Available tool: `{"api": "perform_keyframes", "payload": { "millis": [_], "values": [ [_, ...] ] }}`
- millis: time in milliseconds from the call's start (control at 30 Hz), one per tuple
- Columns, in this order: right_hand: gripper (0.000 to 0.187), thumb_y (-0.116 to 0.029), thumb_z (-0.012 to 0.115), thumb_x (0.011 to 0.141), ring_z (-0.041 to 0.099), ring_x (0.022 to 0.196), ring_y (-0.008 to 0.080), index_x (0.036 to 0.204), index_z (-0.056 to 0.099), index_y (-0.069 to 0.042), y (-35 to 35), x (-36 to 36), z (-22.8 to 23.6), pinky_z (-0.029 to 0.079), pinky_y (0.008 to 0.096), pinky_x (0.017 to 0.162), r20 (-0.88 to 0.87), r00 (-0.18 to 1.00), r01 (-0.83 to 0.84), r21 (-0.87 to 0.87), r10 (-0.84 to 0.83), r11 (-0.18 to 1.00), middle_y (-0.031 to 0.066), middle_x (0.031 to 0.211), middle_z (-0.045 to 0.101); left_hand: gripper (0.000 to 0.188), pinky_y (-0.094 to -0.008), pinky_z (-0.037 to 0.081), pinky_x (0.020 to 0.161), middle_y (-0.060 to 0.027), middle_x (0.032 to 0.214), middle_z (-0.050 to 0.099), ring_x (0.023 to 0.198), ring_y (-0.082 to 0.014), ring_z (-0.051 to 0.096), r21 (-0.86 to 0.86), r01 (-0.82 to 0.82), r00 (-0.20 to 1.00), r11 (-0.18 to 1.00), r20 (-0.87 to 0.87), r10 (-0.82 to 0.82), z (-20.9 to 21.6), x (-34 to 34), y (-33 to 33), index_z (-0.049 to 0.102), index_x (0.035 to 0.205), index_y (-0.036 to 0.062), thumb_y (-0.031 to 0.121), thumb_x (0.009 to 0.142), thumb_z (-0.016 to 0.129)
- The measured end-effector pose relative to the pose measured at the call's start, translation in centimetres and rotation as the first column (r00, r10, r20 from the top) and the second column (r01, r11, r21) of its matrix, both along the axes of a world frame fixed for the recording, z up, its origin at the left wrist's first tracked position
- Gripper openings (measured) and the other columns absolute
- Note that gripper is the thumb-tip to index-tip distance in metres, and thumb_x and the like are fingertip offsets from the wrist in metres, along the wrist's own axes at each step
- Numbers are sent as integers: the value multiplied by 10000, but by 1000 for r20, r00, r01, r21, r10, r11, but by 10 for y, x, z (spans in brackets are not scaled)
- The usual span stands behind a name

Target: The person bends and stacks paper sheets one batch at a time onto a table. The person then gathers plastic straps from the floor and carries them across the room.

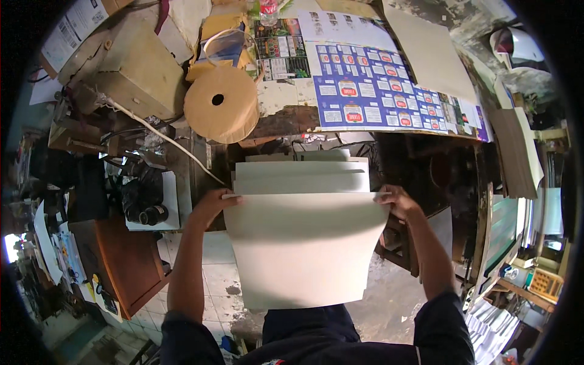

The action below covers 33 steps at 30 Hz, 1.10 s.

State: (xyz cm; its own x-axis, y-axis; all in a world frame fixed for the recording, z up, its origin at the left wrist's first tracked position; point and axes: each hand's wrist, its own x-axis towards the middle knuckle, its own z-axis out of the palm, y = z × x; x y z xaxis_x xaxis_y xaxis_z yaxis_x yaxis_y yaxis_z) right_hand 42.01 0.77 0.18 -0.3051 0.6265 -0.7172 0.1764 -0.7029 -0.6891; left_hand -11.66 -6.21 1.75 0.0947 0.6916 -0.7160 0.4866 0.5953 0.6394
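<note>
A large pale sheet of paper or card (301,249) hangs in front of my body, its far edge held up at both corners. My left hand (213,205) pinches the far left corner, thumb on top. At the far right corner my right hand (398,202) grips the same edge with its fingers curled round it. Whether the held piece is one sheet or several I cannot tell. Just beyond it lies a stack of similar pale sheets (301,179), partly covered by the held one.
A workbench beyond bears a cardboard roll (222,106), a metal box (140,70), a bottle (268,12) and blue printed label sheets (350,88). A white cord (161,132) runs toward the stack. A brown wooden cabinet (128,258) stands left; a board stack (517,152) leans right.
</note>
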Motion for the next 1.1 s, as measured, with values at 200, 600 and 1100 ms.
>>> {"api": "perform_keyframes", "payload": {
  "millis": [200,600,1100],
  "values": [
    [416,-79,733,805,637,994,215,1197,608,-14,6,-28,-33,526,399,876,-106,985,114,-170,-133,979,101,1078,668,433,-327,498,833,-87,1042,680,958,-175,630,-65,-341,886,938,312,344,-25,23,3,657,1126,20,218,769,803],
    [563,-147,556,934,385,1347,371,1430,342,10,-45,-113,-12,319,433,1121,626,754,-582,498,197,643,245,1432,406,473,-468,397,1042,-245,1357,487,1279,-437,439,598,295,858,745,-509,69,-46,87,-31,468,1336,-24,118,901,587],
    [518,-132,663,766,551,1077,391,1253,528,-22,-20,-73,-85,460,497,893,811,583,-703,530,-41,474,218,1150,577,315,-480,424,967,-205,1189,572,1100,-420,530,689,275,827,671,-526,201,-99,49,-16,575,1105,-5,185,871,667]
  ]
}}
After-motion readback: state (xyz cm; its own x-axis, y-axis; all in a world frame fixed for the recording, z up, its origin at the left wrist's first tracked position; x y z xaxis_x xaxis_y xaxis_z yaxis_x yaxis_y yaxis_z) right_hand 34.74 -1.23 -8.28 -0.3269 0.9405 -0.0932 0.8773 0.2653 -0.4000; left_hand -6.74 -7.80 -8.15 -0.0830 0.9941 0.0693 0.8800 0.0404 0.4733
